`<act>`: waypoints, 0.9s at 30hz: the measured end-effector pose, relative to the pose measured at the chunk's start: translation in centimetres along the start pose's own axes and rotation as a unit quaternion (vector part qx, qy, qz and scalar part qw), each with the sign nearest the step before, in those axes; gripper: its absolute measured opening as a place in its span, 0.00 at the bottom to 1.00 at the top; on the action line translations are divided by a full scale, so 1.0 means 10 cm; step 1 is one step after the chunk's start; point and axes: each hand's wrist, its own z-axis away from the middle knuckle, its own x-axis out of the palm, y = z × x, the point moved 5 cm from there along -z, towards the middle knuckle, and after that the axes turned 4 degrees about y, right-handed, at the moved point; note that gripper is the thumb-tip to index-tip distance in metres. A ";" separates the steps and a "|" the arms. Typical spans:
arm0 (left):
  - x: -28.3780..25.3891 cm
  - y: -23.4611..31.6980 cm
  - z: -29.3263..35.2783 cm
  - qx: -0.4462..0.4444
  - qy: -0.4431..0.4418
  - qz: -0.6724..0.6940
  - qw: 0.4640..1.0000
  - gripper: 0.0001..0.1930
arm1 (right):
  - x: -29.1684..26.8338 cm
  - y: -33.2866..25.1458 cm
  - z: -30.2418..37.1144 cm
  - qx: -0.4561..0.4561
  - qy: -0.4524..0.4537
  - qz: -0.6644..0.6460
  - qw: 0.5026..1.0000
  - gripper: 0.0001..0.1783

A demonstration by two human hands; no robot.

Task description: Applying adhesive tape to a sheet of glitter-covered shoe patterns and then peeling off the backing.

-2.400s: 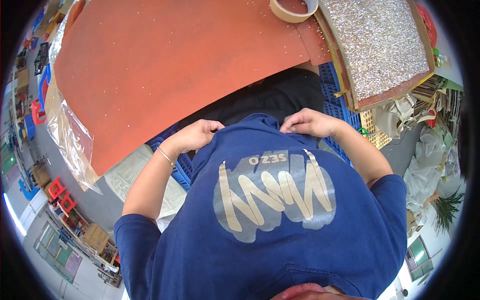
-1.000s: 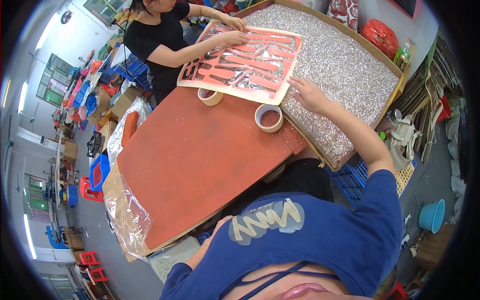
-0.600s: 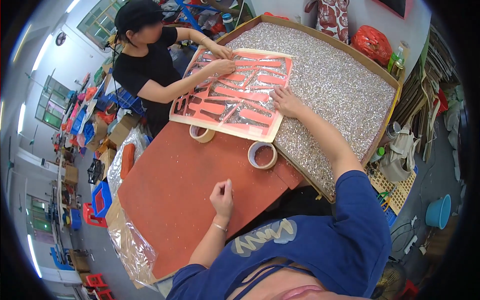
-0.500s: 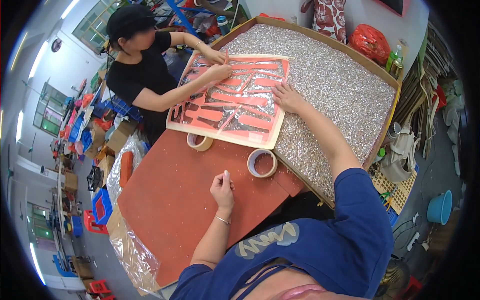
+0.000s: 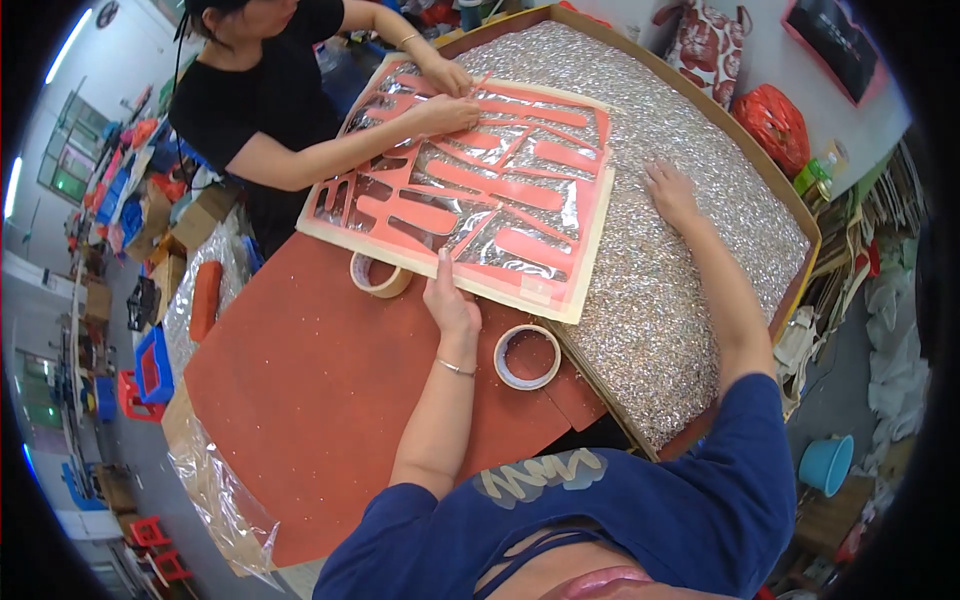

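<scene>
A flat panel with a cream border point(image 5: 578, 290) carries coral-pink shapes and strips, with clear shiny film between them. My left hand point(image 5: 455, 303) grips its near edge, thumb on top; the other fingers are mostly hidden. To the right, a wide bed of small glittering silvery bits point(image 5: 640, 330) partly lies under the panel. My right hand point(image 5: 672, 195) rests on those bits with fingers apart, holding nothing. Across from me, a co-worker's hands point(image 5: 449, 115) work at the panel's far side, around a thin coral strip.
A tape roll point(image 5: 525, 385) stands on the reddish-brown board point(image 5: 330, 400) by my left forearm. Another tape roll point(image 5: 385, 288) sits at the panel's near edge. A raised wooden rim point(image 5: 735, 120) borders the glittering bed. Clear plastic wrap point(image 5: 225, 490) hangs at the board's left side.
My left hand has moved from above the board to the panel's near edge and taken hold of it. My right hand has left the panel's right edge for the glittering bits.
</scene>
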 end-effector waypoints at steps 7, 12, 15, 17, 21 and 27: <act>0.10 -0.01 -0.17 -0.058 -0.013 0.134 0.989 0.20 | -0.32 -0.31 0.87 0.019 0.067 -0.060 0.996 0.19; 0.29 0.02 -0.02 0.003 0.010 0.022 1.000 0.24 | -0.60 -0.69 0.77 -0.061 0.175 0.007 0.983 0.12; 0.31 0.03 0.03 0.043 0.016 -0.058 0.997 0.23 | -0.57 -0.71 0.73 -0.046 0.150 0.033 0.987 0.10; 0.41 0.13 0.14 0.058 0.048 -0.092 0.993 0.21 | -0.52 -0.67 0.76 -0.052 0.153 0.046 0.986 0.13; 0.20 -0.04 -0.03 0.075 0.017 -0.077 0.994 0.20 | -0.49 -0.66 0.71 -0.037 0.138 0.053 0.988 0.14; 0.14 -0.08 -0.06 0.029 0.111 -0.001 0.993 0.19 | -0.50 -0.63 0.67 -0.035 0.151 0.025 0.988 0.15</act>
